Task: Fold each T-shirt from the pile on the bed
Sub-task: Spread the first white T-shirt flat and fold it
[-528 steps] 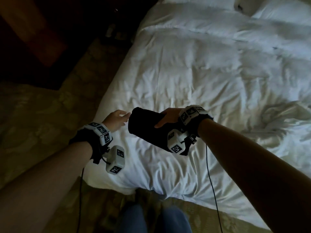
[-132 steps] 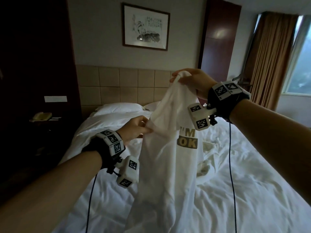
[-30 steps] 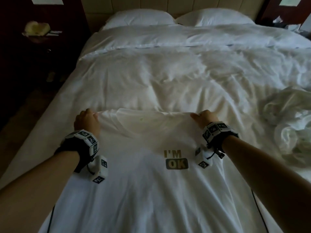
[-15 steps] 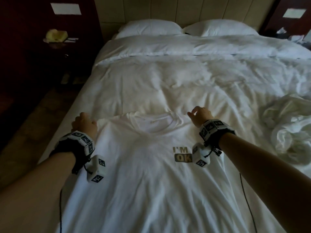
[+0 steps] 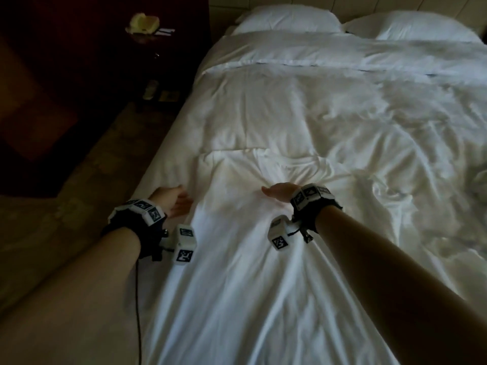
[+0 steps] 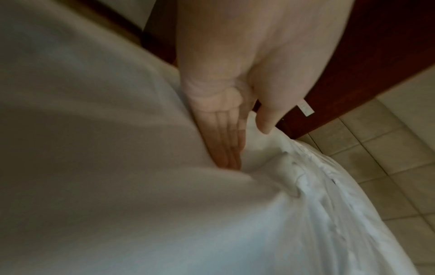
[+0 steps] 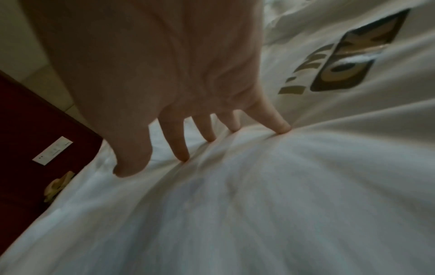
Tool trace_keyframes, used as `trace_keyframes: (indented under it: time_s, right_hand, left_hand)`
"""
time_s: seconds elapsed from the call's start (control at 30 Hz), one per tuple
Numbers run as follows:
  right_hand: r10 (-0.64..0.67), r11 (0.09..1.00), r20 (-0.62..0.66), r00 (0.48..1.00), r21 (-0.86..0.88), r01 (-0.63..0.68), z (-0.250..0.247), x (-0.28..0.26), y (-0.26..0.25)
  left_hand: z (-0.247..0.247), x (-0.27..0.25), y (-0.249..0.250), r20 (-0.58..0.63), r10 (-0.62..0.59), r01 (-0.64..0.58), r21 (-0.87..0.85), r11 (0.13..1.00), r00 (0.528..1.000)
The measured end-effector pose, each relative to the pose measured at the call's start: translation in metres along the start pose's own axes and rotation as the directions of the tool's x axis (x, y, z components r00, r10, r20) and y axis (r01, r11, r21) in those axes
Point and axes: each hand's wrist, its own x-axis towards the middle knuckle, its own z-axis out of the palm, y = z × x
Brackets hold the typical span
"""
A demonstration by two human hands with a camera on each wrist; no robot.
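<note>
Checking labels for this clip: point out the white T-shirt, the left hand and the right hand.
white T-shirt (image 5: 237, 272), head view, on its flat body.
left hand (image 6: 226, 119), left wrist view, on the palm.
right hand (image 7: 188, 78), right wrist view, on the palm.

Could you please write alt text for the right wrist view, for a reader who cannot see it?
The right hand presses spread, straight fingers down into a white cotton T-shirt lying on the bed, bunching the cloth under the fingertips. The shirt's gold printed "OK" lettering shows beside the hand, and a dark red wooden panel stands behind.
</note>
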Motion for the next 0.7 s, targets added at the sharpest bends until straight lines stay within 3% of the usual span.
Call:
trace_keyframes:
  time_s: [0.1, 0.23, 0.4, 0.53, 0.6, 0.63, 0.7]
  right_hand:
    - [0.011, 0.999, 0.001, 1.000, -0.040, -0.010, 0.000, 0.001, 0.001]
    - [0.008, 1.000, 0.008, 1.000, -0.002, -0.008, -0.003, 0.002, 0.006]
    - [0.011, 0.999, 0.011, 1.000, -0.031, -0.011, -0.001, 0.004, 0.004]
    - [0.003, 0.999, 0.002, 1.000, -0.054, -0.003, -0.001, 0.002, 0.002]
    - [-0.001, 0.995, 0.001, 1.000, -0.102, 0.001, -0.001, 0.000, 0.000]
    - [-0.006, 0.992, -0.004, 1.000, -0.129, 0.005, -0.001, -0.001, -0.001]
    - [-0.020, 0.986, -0.014, 1.000, -0.166, 0.017, -0.001, -0.002, -0.002]
  left_hand:
    - [0.014, 0.002, 0.000, 0.184, -0.035, 0.044, -0.046, 0.998, 0.982]
    - [0.025, 0.008, 0.000, 0.387, -0.028, 0.084, -0.129, 0.988, 0.922]
    - [0.022, 0.012, 0.003, 0.387, 0.043, 0.075, -0.285, 0.956, 0.921]
    - [0.008, 0.007, 0.008, 0.281, 0.101, 0.027, -0.420, 0.907, 0.954]
    - [-0.006, 0.011, 0.012, 0.048, 0.125, -0.086, -0.485, 0.870, 0.991]
    - [-0.014, 0.013, 0.013, -0.100, 0.136, -0.168, -0.494, 0.853, 0.986]
    - [-0.029, 0.019, 0.011, -0.334, 0.157, -0.298, -0.425, 0.855, 0.929]
